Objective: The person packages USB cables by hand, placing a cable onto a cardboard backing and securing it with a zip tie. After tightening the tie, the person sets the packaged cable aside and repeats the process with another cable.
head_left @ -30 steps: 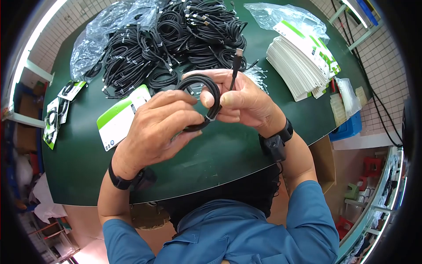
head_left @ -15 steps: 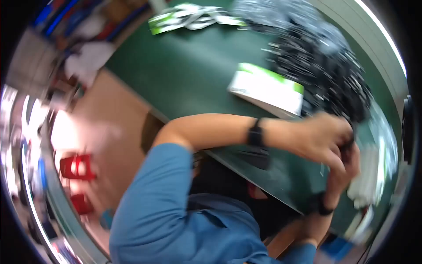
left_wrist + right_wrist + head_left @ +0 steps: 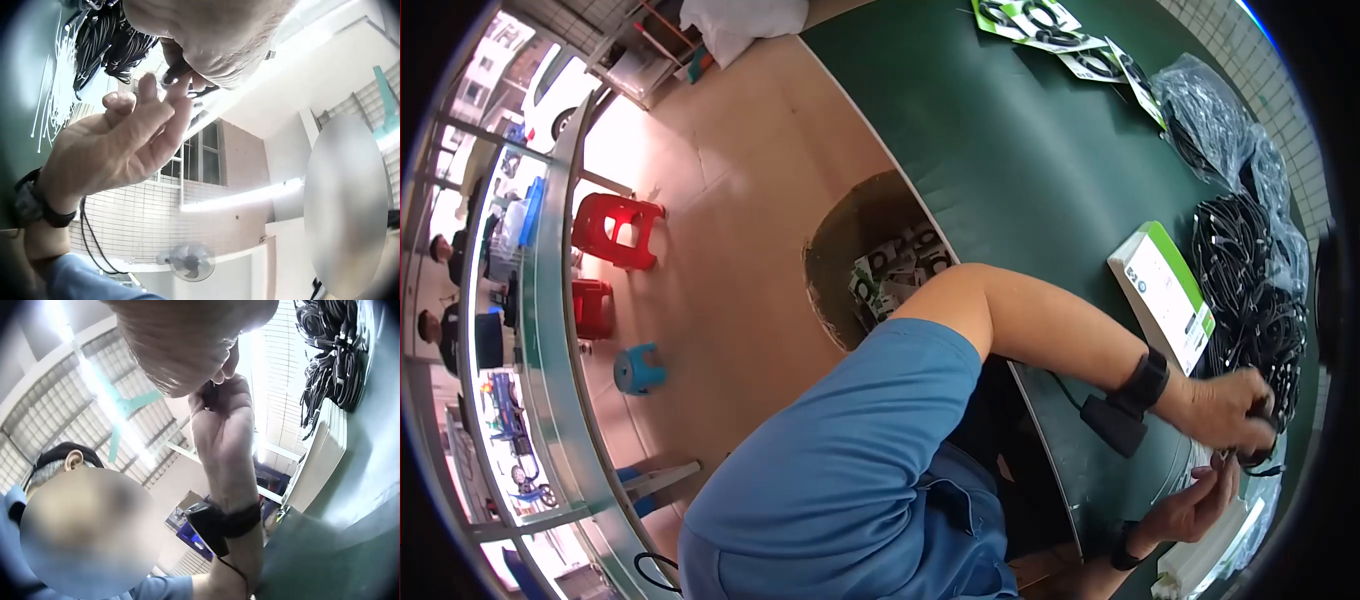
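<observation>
At the right of the head view, my left hand point(image 3: 1225, 412) holds a coiled black cable point(image 3: 1257, 461) in curled fingers. A dark part of the cable point(image 3: 177, 69) also shows under that hand in the left wrist view. Close below the coil, my right hand point(image 3: 1190, 508) has its thumb and fingertips together, pinching at a small pale tie point(image 3: 1222, 455) on the coil. Much of the coil is hidden behind the fingers. Beside the left forearm lies a stack of white and green cards point(image 3: 1168, 298).
A heap of coiled black cables point(image 3: 1245, 250) lies beyond the cards, with crumpled clear plastic point(image 3: 1205, 105) behind. Carded cables point(image 3: 1050, 25) lie at the table's far end. White ties point(image 3: 47, 115) are scattered near the heap. A bin of carded pieces point(image 3: 825, 285) stands beside the green table point(image 3: 960, 150).
The head view has swung left, so table and hands now appear at the right. Both hands stay together at the coil; the right fingertips have come to its tie.
</observation>
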`<move>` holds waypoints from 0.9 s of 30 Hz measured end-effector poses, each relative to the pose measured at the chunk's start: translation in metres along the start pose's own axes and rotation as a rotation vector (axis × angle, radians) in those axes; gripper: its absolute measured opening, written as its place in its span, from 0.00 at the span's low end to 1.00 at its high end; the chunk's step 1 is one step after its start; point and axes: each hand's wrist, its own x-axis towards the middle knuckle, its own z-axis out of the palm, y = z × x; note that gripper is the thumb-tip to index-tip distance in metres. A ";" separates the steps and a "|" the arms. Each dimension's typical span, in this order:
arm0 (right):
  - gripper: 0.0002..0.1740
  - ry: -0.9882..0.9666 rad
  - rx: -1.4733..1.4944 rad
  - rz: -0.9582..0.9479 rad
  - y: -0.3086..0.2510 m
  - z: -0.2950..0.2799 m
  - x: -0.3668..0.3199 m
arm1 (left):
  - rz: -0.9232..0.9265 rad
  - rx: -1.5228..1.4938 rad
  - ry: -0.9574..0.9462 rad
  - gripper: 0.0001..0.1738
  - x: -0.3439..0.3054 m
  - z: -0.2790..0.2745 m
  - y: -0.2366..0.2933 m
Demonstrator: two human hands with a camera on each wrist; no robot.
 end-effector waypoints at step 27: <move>0.22 -0.338 1.040 0.963 0.015 -0.025 0.019 | -0.523 0.100 -0.073 0.23 -0.009 -0.025 -0.010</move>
